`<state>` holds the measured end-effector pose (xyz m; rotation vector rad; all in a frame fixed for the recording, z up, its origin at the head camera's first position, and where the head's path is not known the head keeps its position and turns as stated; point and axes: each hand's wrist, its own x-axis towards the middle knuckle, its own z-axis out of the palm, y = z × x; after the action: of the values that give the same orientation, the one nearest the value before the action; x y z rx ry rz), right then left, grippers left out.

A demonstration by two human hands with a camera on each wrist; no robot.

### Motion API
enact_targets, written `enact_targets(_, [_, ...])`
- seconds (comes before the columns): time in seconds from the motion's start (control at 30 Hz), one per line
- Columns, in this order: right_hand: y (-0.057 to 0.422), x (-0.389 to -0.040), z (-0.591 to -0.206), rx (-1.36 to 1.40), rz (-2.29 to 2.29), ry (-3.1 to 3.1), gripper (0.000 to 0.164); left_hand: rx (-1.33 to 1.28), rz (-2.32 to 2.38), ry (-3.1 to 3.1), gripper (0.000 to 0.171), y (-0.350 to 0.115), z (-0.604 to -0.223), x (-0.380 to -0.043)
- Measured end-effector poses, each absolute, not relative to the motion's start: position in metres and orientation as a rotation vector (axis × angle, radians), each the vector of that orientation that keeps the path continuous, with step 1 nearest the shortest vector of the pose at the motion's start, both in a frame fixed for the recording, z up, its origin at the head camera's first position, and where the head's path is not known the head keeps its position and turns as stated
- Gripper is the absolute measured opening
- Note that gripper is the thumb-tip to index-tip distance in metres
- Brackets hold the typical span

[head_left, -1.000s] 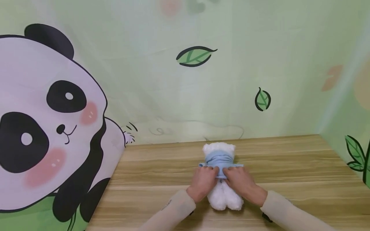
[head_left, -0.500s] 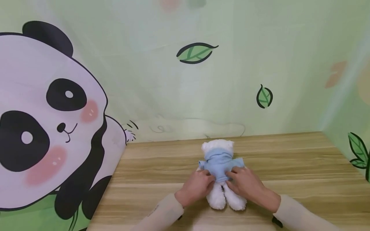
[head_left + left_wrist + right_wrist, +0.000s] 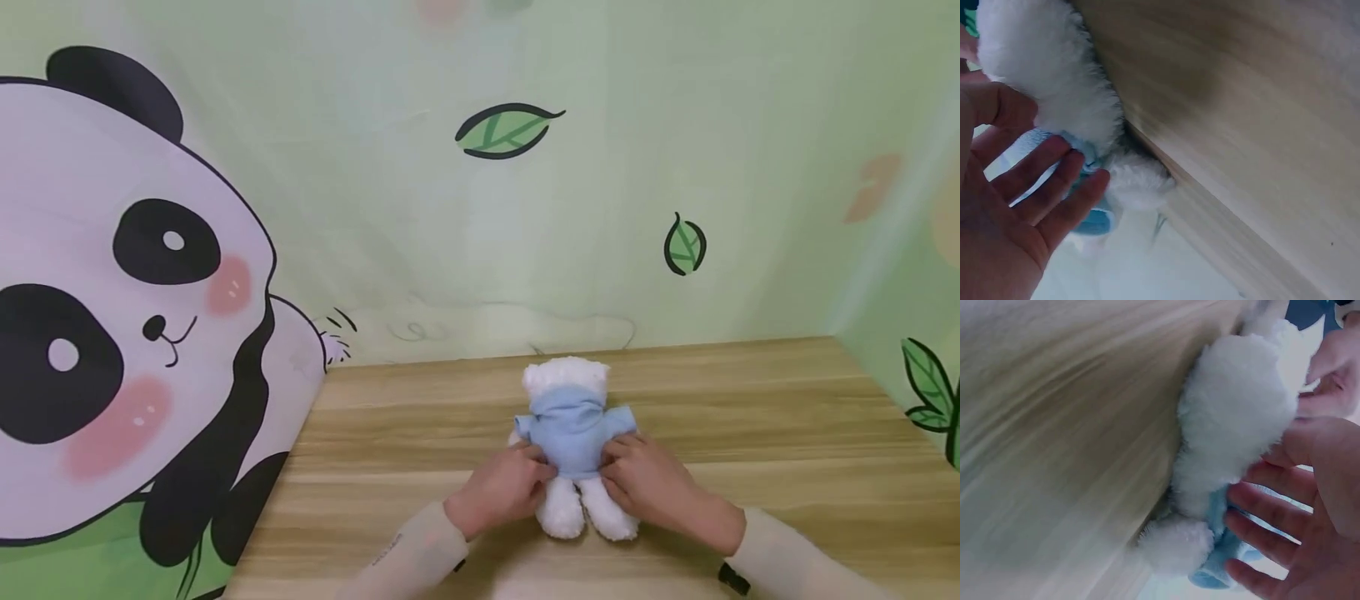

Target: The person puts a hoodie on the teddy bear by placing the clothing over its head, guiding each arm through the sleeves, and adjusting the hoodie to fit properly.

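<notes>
A white plush bear (image 3: 570,375) lies on the wooden tabletop with its head toward the back wall; no face shows. It wears a light-blue shirt (image 3: 576,429) that covers its torso down to the tops of its legs. At the shirt's lower left edge, my left hand (image 3: 501,487) pinches the hem between thumb and index finger, the other fingers loosely bent. My right hand (image 3: 654,483) pinches the opposite hem corner, beside the right sleeve. The wrist views show a furry leg (image 3: 1054,62) next to the left thumb and another leg (image 3: 1235,406) near the right fingers.
The wooden table (image 3: 750,417) extends to both sides of the bear. Behind it hangs a pale green backdrop (image 3: 375,208) printed with leaves, and a large printed panda (image 3: 180,333) stands at the left.
The shirt's hem has come down and spread smooth over the bear's torso. Both hands have moved apart, from the middle of the hem to its two sides.
</notes>
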<state>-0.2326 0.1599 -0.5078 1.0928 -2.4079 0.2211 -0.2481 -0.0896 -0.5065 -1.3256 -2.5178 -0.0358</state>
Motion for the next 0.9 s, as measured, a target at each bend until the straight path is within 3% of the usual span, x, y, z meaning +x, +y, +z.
enact_targets(0.17, [0.164, -0.239, -0.502, 1.069, 0.398, -2.537, 0.004, -1.296, -0.249, -2.602, 0.021, -0.095, -0.504, -0.249])
enact_targets(0.33, [0.164, -0.246, -0.502, 0.950, 0.609, -2.584, 0.011, -1.138, -0.611, -2.647, 0.025, -0.101, -0.506, -0.253])
enact_targets(0.57, [0.161, -0.253, -0.493, 0.817, 0.608, -2.513, 0.014, -0.602, -1.138, -2.845, 0.018, -0.108, -0.505, -0.261])
enact_targets(0.9, [0.149, -0.264, -0.477, 0.818, 0.701, -2.544, 0.024, -0.312, -1.715, -3.072, 0.066, -0.102, -0.518, -0.271])
